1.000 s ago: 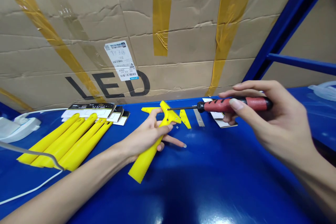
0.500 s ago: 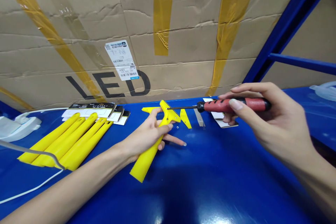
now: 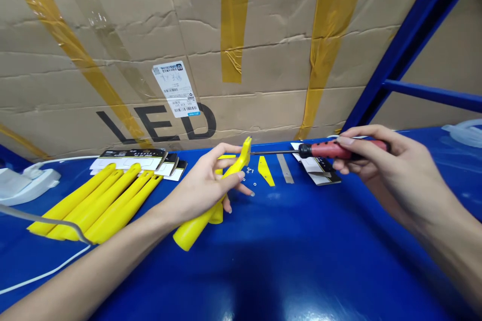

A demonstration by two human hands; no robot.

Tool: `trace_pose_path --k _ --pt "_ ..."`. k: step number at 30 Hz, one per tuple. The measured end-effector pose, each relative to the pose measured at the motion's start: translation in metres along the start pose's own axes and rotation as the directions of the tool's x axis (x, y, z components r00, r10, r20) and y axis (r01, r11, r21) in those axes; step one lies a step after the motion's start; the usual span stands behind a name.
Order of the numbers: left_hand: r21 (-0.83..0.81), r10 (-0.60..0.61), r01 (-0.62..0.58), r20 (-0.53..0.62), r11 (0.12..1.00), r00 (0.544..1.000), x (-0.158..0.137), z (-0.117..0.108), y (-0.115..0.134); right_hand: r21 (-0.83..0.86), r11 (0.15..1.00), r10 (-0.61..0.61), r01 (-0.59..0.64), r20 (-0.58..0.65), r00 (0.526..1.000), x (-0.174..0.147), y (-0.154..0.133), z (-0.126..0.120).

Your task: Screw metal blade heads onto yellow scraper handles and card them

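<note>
My left hand (image 3: 205,180) is closed around a yellow scraper handle (image 3: 194,228), whose wider head is turned edge-on toward the right. In my right hand (image 3: 391,160) is a red and black screwdriver (image 3: 327,149), held level with its shaft pointing left. The screwdriver's tip is at the scraper head; whether it sits in a screw I cannot tell. Beyond the left fingers, a second yellow piece (image 3: 216,216) lies on the table, partly hidden. Near the scraper head are a small yellow plate (image 3: 266,171), a flat metal blade (image 3: 285,168) and several tiny nuts and screws (image 3: 248,171).
Several yellow handles (image 3: 109,200) lie side by side at left, below printed cards (image 3: 131,159). More cards (image 3: 316,168) lie at right. A white cable (image 3: 48,272) crosses the blue table (image 3: 286,251). Behind stands a large cardboard box (image 3: 271,60), beside a blue metal frame (image 3: 406,45).
My left hand has turned the scraper head from facing me to edge-on. The screwdriver has shifted slightly right with my right hand. The nuts and screws now show.
</note>
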State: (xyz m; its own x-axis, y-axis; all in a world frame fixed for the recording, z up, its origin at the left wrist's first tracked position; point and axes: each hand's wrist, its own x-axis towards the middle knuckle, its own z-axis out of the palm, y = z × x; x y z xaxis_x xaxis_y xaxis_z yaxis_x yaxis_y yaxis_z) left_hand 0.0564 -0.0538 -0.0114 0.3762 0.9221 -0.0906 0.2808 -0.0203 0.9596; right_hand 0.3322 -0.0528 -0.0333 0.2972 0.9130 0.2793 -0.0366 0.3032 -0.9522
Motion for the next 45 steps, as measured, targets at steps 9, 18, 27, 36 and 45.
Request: trace_pose_path --k 9,18,27,36,45 --pt "0.712 0.592 -0.543 0.221 0.445 0.775 0.004 -0.02 -0.018 0.219 0.964 0.19 -0.152 -0.164 0.968 0.001 0.005 0.011" --pt "0.784 0.455 -0.437 0.224 0.44 0.862 0.004 -0.019 -0.02 0.107 0.988 0.12 -0.111 -0.079 0.99 -0.005 0.004 0.012" --pt "0.858 0.443 -0.49 0.383 0.155 0.81 0.002 -0.039 -0.022 0.111 0.799 0.513 -0.591 0.386 0.766 -0.008 0.004 0.041" --pt "0.834 0.42 -0.543 0.529 -0.098 0.737 -0.003 -0.046 -0.017 -0.24 0.901 0.433 -0.361 0.459 0.776 -0.004 0.019 0.086" --pt "0.858 0.358 -0.499 0.507 -0.124 0.784 0.001 -0.046 -0.015 -0.107 0.857 0.482 -0.503 0.508 0.714 -0.001 0.035 0.089"
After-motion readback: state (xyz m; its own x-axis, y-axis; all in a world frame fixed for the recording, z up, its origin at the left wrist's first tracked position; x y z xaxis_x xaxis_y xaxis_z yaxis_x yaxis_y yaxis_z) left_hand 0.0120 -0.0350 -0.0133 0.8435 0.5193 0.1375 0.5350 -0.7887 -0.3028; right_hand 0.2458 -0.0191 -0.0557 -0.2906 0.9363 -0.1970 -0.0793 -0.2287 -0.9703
